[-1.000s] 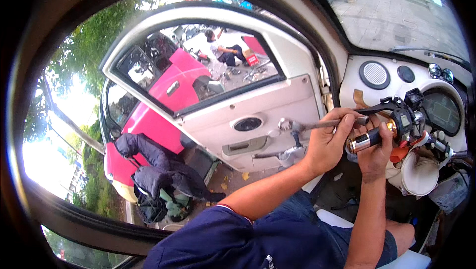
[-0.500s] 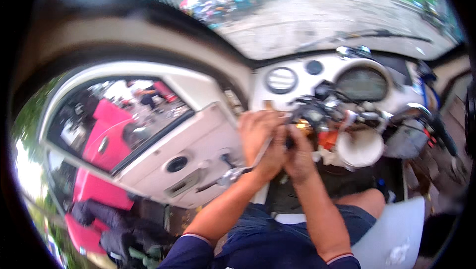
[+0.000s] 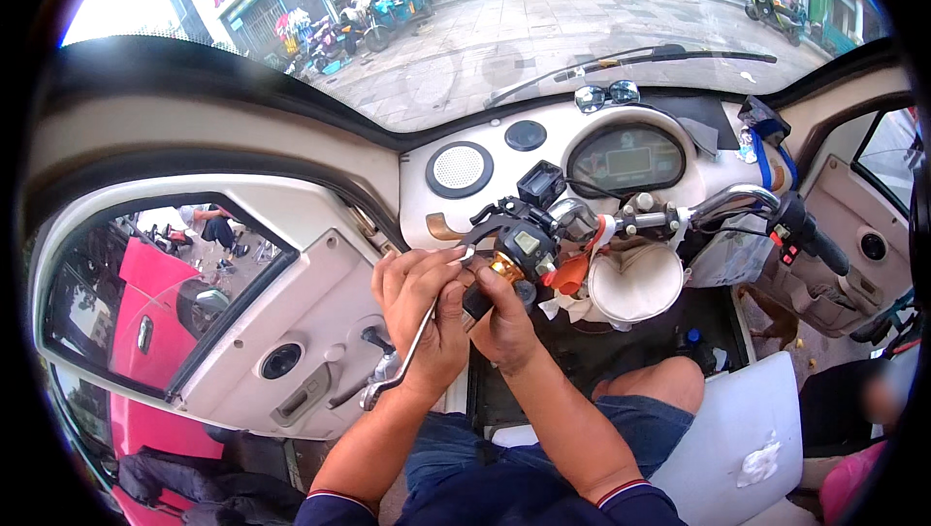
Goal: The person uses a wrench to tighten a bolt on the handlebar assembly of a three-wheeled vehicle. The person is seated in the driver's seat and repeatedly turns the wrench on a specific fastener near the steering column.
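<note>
Both hands are close together at the left end of the handlebar (image 3: 716,208). My left hand (image 3: 419,318) is closed around a slim silver bar (image 3: 419,340) with a rounded, bent lower end. The bar slants down across the palm side toward my left wrist; it could be a wrench or a lever, I cannot tell. My right hand (image 3: 504,324) wraps round the short black handlebar grip (image 3: 476,301), its thumb by an orange-gold part (image 3: 505,266). Just beyond my fingers is the black switch housing (image 3: 527,243). The fingertips partly hide the bar's upper end.
Ahead are the white dashboard (image 3: 535,167), an oval display (image 3: 626,159) and sunglasses (image 3: 607,95). A white round pouch (image 3: 635,284) hangs below the handlebar beside an orange piece (image 3: 569,275). The left door (image 3: 320,303) stands open; a pale seat (image 3: 737,429) lies right.
The view has swung, so the dashboard and my hands sit further left in the picture. Both hands remain together at the handlebar's left end.
</note>
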Motion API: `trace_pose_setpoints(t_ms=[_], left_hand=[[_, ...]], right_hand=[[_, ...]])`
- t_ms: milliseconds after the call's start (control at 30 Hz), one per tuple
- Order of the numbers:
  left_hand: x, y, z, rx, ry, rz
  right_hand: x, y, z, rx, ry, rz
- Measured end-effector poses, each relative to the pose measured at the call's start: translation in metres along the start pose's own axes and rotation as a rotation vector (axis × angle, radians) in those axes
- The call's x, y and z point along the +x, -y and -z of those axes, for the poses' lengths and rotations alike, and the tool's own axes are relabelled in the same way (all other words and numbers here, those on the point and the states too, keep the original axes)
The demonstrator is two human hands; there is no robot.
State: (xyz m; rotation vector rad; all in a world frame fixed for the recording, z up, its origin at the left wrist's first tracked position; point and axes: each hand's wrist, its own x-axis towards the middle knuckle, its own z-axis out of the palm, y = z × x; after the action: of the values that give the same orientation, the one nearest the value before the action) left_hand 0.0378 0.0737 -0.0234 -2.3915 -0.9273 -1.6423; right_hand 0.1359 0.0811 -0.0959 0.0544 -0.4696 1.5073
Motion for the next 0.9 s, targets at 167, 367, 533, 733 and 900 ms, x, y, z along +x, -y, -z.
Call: trace_pose_setpoints(t_ms=[167, 367, 533, 733, 900], left_hand=[[0.001, -0.001, 0.001, 0.010, 0.006, 0.008], [-0.001, -0.002, 0.000, -0.004, 0.004, -0.004], [-0.001, -0.001, 0.001, 0.000, 0.015, -0.001], [0.000, -0.001, 0.001, 0.000, 0.020, -0.009], [0.001, -0.002, 0.001, 0.002, 0.023, 0.002]], right_hand=[[-0.004, -0.002, 0.009, -0.135, -0.156, 0.065], [-0.005, 0.002, 0.000, -0.104, -0.090, 0.082], [-0.004, 0.004, -0.001, -0.081, -0.058, 0.036], [-0.005, 0.000, 0.008, -0.093, -0.140, 0.078], [-0.002, 0.006, -0.006, -0.040, -0.059, -0.002]])
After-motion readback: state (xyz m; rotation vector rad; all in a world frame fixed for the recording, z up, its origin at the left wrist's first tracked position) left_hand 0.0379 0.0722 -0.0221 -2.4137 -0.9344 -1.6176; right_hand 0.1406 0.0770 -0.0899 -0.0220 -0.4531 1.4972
